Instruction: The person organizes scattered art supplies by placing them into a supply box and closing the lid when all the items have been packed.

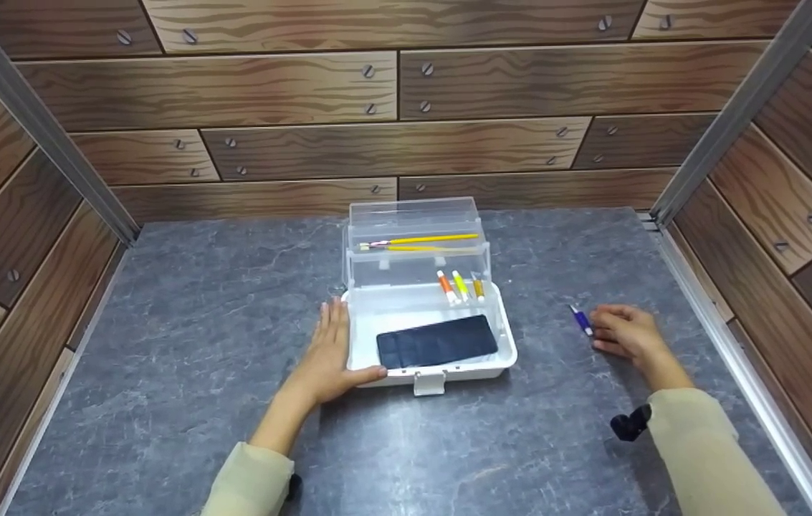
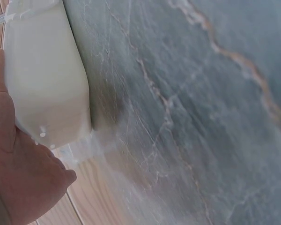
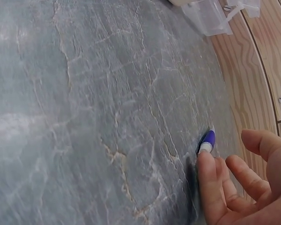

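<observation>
A white plastic box (image 1: 463,374) with a clear hinged lid tipped back stands on the table. Inside it lies a black smartphone (image 1: 438,342). My left hand (image 1: 327,358) rests against the box's left side, fingers straight and thumb on the front rim; the left wrist view shows this hand (image 2: 23,164) along the white wall. To the right, a small purple tube with white ends (image 1: 581,320) lies on the table. My right hand (image 1: 631,333) is right beside it, fingers loosely bent; in the right wrist view the fingertips are close to the tube (image 3: 207,141) without gripping it.
Clear trays (image 1: 362,269) rise behind the box. They hold yellow-handled paintbrushes (image 1: 434,238) and small tubes, one orange (image 1: 446,285), one yellow (image 1: 460,284) and one gold (image 1: 478,288). Wood-patterned walls (image 1: 398,150) and metal rails (image 1: 750,387) border the grey marbled table (image 1: 198,344).
</observation>
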The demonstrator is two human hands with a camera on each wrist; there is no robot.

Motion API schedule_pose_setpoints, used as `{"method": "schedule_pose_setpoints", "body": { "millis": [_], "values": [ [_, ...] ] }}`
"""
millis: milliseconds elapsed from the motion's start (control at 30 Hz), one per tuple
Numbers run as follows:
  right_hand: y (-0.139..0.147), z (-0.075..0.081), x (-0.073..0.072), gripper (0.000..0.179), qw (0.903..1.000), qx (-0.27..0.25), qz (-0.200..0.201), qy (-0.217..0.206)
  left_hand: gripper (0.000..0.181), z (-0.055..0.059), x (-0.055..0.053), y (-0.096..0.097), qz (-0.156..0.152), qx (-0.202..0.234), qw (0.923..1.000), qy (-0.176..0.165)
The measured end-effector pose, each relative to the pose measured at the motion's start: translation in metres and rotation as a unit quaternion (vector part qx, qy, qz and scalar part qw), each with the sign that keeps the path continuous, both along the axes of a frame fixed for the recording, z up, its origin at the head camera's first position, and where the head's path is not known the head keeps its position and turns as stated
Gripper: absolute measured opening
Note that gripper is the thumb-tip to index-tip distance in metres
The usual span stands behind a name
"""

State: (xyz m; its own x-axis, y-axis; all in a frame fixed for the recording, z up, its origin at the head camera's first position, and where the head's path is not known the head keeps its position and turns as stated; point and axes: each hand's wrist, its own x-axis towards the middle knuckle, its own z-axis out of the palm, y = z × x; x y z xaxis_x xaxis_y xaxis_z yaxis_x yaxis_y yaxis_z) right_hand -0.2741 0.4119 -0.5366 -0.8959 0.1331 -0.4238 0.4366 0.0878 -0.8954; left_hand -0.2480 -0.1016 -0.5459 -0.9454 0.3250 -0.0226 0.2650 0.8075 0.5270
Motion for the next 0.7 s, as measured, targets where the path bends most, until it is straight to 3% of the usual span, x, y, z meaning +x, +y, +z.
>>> {"method": "schedule_pose_setpoints", "body": {
  "millis": [300, 700],
  "values": [
    [-0.006, -0.003, -0.005, 0.063, 0.9991, 0.04, 0.002, -0.012, 0.137, 0.001, 0.002, 0.0, -0.001, 0.01, 1.0, 0.0],
    [-0.013, -0.004, -0.012, 0.051, 0.9913, 0.132, 0.001, -0.005, 0.137, 0.0, 0.001, 0.002, -0.003, 0.007, 0.9999, 0.008]
  ]
}}
